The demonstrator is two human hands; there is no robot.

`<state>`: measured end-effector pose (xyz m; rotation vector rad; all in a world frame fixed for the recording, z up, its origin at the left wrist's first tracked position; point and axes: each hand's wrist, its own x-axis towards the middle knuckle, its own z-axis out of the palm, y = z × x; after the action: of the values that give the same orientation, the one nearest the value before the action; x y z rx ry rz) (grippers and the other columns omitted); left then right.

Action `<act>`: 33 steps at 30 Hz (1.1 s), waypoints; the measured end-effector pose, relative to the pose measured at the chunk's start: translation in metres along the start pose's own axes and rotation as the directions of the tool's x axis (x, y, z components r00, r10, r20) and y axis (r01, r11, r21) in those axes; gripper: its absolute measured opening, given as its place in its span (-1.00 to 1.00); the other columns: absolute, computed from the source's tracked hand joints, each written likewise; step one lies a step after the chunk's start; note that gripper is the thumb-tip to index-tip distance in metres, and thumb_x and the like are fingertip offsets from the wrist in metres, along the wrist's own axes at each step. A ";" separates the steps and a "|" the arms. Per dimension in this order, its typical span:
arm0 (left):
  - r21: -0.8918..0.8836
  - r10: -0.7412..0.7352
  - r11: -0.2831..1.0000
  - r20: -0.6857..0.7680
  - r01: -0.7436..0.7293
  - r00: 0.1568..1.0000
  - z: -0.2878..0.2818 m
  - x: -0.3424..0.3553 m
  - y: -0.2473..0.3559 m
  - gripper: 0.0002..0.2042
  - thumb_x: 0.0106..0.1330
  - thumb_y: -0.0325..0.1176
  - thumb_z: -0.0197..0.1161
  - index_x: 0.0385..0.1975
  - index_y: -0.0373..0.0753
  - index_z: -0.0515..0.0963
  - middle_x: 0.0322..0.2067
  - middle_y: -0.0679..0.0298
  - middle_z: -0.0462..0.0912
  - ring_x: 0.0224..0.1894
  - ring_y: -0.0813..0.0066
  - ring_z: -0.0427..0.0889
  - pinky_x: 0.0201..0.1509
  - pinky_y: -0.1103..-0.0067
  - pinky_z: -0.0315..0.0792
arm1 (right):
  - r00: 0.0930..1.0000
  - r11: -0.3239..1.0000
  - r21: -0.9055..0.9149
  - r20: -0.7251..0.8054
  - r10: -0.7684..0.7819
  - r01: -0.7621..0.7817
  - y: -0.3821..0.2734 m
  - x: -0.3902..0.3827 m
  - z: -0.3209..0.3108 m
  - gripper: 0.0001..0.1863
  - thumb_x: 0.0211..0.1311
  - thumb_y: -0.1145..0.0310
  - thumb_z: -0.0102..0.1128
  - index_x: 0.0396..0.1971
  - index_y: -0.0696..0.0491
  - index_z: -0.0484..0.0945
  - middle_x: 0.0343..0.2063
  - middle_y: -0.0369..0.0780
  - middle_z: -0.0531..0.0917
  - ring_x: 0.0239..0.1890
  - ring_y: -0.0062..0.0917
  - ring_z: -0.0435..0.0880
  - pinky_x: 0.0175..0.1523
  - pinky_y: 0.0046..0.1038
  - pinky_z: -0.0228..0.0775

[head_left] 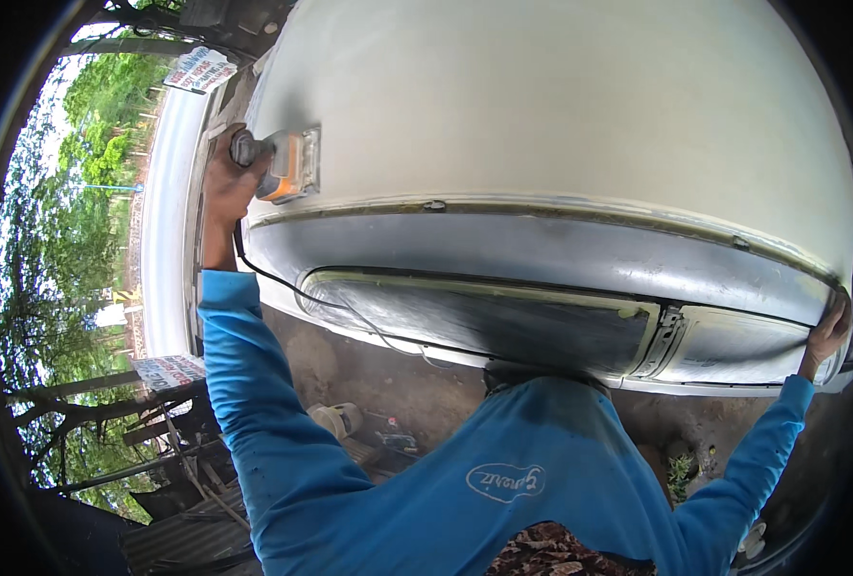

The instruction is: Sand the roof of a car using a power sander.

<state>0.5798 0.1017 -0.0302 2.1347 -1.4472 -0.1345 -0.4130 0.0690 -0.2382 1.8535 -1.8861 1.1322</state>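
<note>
Sander [284, 165] under the left fingers [250, 179]: I read hard plastic, grey and orange, dulled by dust; its cord [285, 281], trailing below those fingers, looks smooth and rubbery. Roof [542, 106] to their right: matt cream coat, even, smooth as far as I can see. Gutter [542, 210] below it: rougher, patchy. Side panel [542, 245], running across to the right fingers [835, 315]: grey, smooth, faint sheen, metal by its look. Window [503, 312], left of those fingers: dark, streaky, dull; I can't tell glass from film. Sleeves [249, 365]: matt blue cloth, creased.
</note>
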 end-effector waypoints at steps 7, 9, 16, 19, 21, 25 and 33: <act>0.280 0.479 0.844 -0.007 -0.458 0.878 0.072 -0.079 0.182 -0.45 0.10 -0.19 0.44 0.14 -0.09 0.50 -0.20 0.06 0.65 -0.23 0.05 0.71 -0.13 0.26 0.58 | 1.000 1.000 -0.022 -0.011 -0.014 0.014 -0.013 0.006 0.002 -0.50 0.55 0.12 -0.19 0.05 0.23 0.58 0.01 -0.03 0.67 0.08 -0.19 0.63 0.22 -0.29 0.40; 0.220 0.532 0.824 0.022 -0.523 0.847 0.085 -0.095 0.216 -0.46 0.09 -0.19 0.44 0.12 -0.04 0.49 -0.14 0.09 0.61 -0.15 0.03 0.69 -0.13 0.24 0.61 | 1.000 1.000 0.016 0.003 0.016 -0.016 -0.014 0.008 0.004 -0.49 0.54 0.09 -0.16 0.06 0.23 0.58 0.00 -0.02 0.68 0.07 -0.19 0.63 0.22 -0.29 0.40; 0.134 0.594 0.796 0.018 -0.590 0.805 0.086 -0.084 0.214 -0.47 0.07 -0.14 0.43 0.10 0.03 0.49 -0.16 0.13 0.62 -0.21 0.04 0.70 -0.18 0.25 0.62 | 0.996 0.997 -0.029 0.051 0.076 -0.075 -0.056 0.017 -0.006 -0.55 0.51 0.11 -0.02 -0.07 0.25 0.60 -0.20 -0.05 0.70 -0.11 -0.21 0.65 0.12 -0.34 0.43; 0.278 0.452 0.852 0.037 -0.444 0.891 0.072 -0.040 0.181 -0.41 0.07 -0.11 0.43 0.14 -0.07 0.47 -0.14 0.11 0.64 -0.15 0.02 0.69 -0.09 0.24 0.58 | 0.987 0.977 0.160 0.101 0.127 -0.142 -0.118 0.022 -0.006 -0.65 0.46 0.23 0.06 -0.08 0.25 0.55 -0.17 -0.04 0.63 -0.09 -0.22 0.61 0.11 -0.35 0.42; 0.231 0.398 0.885 0.077 -0.405 0.914 0.065 -0.009 0.169 -0.39 0.12 -0.07 0.43 0.18 -0.10 0.45 -0.10 0.01 0.64 -0.08 0.02 0.68 0.01 0.28 0.53 | 0.996 0.968 0.249 0.090 0.010 -0.033 -0.172 0.037 0.002 -0.68 0.40 0.30 0.12 -0.04 0.24 0.53 -0.09 -0.02 0.59 -0.01 -0.19 0.58 0.16 -0.32 0.38; 0.107 0.415 0.892 0.195 -0.440 0.889 0.076 0.023 0.190 -0.52 0.27 -0.08 0.31 0.15 -0.13 0.49 -0.10 -0.02 0.63 -0.09 0.04 0.67 0.01 0.30 0.51 | 0.960 0.944 0.270 0.148 -0.236 0.190 -0.270 0.091 0.027 -0.68 0.24 0.38 0.20 -0.06 0.23 0.53 -0.06 -0.02 0.58 0.04 -0.16 0.57 0.22 -0.30 0.33; 0.162 0.563 0.796 0.156 -0.584 0.811 0.152 0.050 0.313 -0.63 0.32 -0.05 0.27 0.02 -0.11 0.58 -0.18 0.12 0.72 -0.12 0.12 0.72 -0.03 0.31 0.54 | 0.889 0.852 0.433 0.202 -0.410 0.294 -0.343 0.167 0.086 -0.67 0.14 0.39 0.31 -0.11 0.20 0.53 -0.07 -0.04 0.57 0.07 -0.11 0.53 0.17 -0.22 0.40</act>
<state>0.2841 -0.0846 0.0070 1.7463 -2.1873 0.1463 -0.0896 -0.0696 -0.0673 2.5859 -1.4080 1.2238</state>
